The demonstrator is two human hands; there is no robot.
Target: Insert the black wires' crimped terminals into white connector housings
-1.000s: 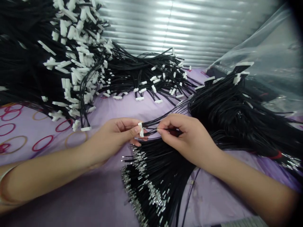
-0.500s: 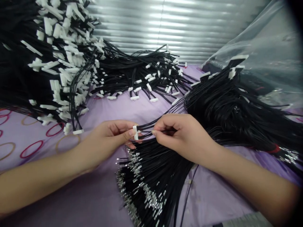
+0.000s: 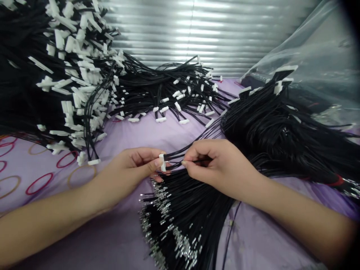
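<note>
White connector housing (image 3: pixel 162 162) on black wires (image 3: pixel 174 155), pinched in left hand (image 3: pixel 128 171); right hand (image 3: pixel 221 167) pinching black wire (image 3: pixel 201 161).

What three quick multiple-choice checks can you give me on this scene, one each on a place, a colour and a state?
1. Where is the white connector?
A) in the left hand
B) on the purple cloth
C) inside the plastic sheet

2. What colour are the wires in the near bundle?
A) red
B) black
C) white

3. How is the right hand set?
A) flat and open
B) clenched in a fist
C) pinching a wire

1 A: it is pinched in that hand.
2 B: their sheaths show black.
3 C: the wire runs through its pinch.
</note>
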